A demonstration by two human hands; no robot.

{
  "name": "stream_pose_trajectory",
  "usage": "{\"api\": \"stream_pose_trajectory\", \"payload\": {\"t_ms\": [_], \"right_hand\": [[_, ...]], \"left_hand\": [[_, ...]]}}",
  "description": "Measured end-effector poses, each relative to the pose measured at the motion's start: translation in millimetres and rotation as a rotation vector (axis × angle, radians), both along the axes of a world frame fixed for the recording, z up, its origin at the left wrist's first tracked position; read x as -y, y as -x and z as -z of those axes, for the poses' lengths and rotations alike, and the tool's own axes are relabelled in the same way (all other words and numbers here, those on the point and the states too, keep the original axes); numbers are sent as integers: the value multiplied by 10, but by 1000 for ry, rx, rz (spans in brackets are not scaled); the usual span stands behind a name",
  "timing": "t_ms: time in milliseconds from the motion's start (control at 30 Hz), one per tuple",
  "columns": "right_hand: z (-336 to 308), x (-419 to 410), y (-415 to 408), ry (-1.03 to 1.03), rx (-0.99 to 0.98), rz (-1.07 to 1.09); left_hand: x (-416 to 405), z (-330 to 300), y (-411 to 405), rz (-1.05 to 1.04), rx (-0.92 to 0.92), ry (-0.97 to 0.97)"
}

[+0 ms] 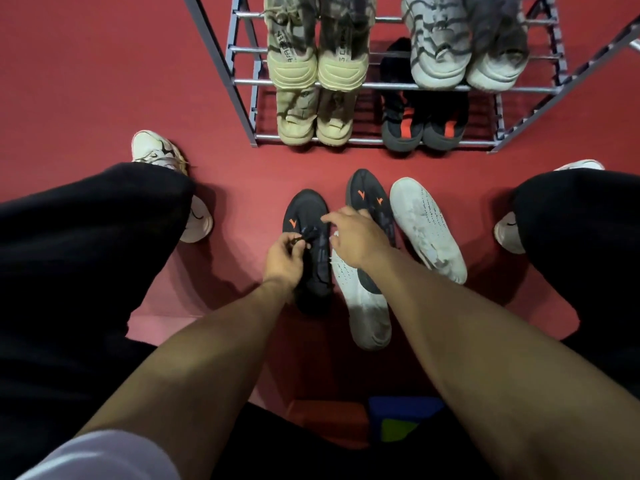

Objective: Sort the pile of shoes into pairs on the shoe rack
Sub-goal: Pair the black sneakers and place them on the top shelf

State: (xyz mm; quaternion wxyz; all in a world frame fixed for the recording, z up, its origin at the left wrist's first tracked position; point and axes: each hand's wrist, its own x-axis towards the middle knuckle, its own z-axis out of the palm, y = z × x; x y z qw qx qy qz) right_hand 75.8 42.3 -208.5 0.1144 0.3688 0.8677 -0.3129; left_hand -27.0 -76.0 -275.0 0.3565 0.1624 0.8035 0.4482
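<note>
Two black shoes with orange marks lie on the red floor: one [306, 216] under my left hand, the other [369, 195] just right of it. My left hand [284, 258] pinches the lace of the left black shoe. My right hand [353, 237] hovers with fingers spread over the second black shoe, touching its opening. Two white knit shoes lie beside them, one [367, 313] between my arms and one [427, 230] to the right. The grey metal shoe rack [391, 86] stands ahead and holds pairs.
On the rack sit a beige pair [315, 69] and a grey-white pair [464, 64] on the upper bar, another beige pair [313, 124] and a black-red pair [424, 131] below. My black-trousered knees and white sneakers [157, 152] flank the floor space.
</note>
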Motion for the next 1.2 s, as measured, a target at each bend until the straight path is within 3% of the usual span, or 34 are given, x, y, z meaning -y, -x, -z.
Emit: {"api": "stream_pose_trajectory", "payload": {"t_ms": [67,200,433,533,633,733,800,867,1000,1100,1200], "right_hand": [[105,29,159,121,4,-21],[332,124,312,328,13,98],[420,40,255,191,-4,125],[430,-5,260,253,-42,174],[409,-49,307,289,-113,286],[347,-61,342,253,-106,330],[315,-14,320,247,-78,327],[297,92,259,280,-5,290],[323,303,172,278,64,285],[317,424,174,225,73,240],[314,512,234,30,99,222]], "left_hand": [[1,-35,21,-59,99,-22],[-55,7,-9,-55,124,20],[-57,14,15,-63,229,-36],[-119,-26,3,-74,307,-119],[-136,1,32,-65,316,-66],[-45,39,38,-26,160,60],[81,60,17,127,-108,262],[178,13,-39,243,-241,486],[130,-135,-101,335,-234,724],[74,-221,-65,285,-226,727],[148,-260,-2,172,-197,668]]}}
